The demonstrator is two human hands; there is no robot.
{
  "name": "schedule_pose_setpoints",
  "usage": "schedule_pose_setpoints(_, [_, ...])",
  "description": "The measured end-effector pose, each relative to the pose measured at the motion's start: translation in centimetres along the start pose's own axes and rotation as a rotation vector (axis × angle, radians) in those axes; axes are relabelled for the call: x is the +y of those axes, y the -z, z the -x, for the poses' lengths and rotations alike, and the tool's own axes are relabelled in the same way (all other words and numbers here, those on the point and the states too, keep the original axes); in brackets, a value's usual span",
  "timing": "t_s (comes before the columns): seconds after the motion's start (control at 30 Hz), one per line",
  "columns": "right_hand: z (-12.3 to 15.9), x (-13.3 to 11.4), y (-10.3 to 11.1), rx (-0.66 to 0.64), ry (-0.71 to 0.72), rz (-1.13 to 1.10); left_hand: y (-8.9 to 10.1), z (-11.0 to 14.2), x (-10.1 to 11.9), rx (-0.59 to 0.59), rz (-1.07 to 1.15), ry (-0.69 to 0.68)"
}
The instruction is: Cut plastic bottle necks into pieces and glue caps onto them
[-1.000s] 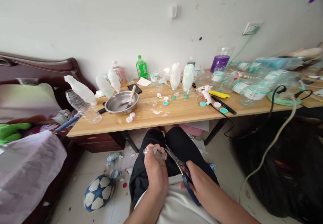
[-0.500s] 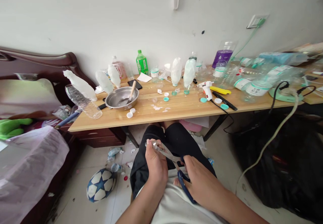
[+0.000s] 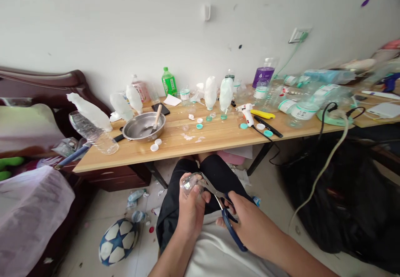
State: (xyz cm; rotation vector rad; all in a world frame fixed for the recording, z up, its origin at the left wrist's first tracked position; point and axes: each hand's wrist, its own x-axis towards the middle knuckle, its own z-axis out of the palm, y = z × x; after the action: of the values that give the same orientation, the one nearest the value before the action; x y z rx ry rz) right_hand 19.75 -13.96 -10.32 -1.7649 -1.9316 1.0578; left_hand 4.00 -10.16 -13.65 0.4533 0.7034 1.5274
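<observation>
Above my lap, my left hand (image 3: 191, 210) grips a clear plastic bottle piece (image 3: 190, 182), its rounded side facing up. My right hand (image 3: 246, 214) has its fingers through the dark blue handles of a pair of scissors (image 3: 230, 230). The scissor blades are parted and reach the right edge of the clear piece; whether they are biting into it I cannot tell. Beyond my knees, the wooden table (image 3: 175, 148) carries a steel bowl (image 3: 129, 132) with a wooden-handled brush (image 3: 156, 118) resting in it.
A white glue gun (image 3: 246, 112), a yellow cutter (image 3: 263, 114) and loose caps lie on the table. White-coated bottles (image 3: 210, 93) stand behind them. Clear bottles (image 3: 301, 112) crowd the right side by a power strip (image 3: 334, 118). A ball (image 3: 118, 241) sits on the floor, left.
My left hand has turned the clear plastic piece, so more of its rounded side shows. The scissor blades have opened wider. The view has swung slightly right.
</observation>
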Motion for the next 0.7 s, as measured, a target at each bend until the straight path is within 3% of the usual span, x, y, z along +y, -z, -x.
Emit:
schedule_pose_setpoints(0.43, [0.1,-1.2,0.8,0.01,0.021,0.069,0.0,-0.6,0.5,0.012,-0.074,-0.152])
schedule_pose_setpoints(0.7, [0.1,-1.0,0.8,0.028,0.024,0.126,0.3,-0.6,0.5,0.046,-0.075,-0.123])
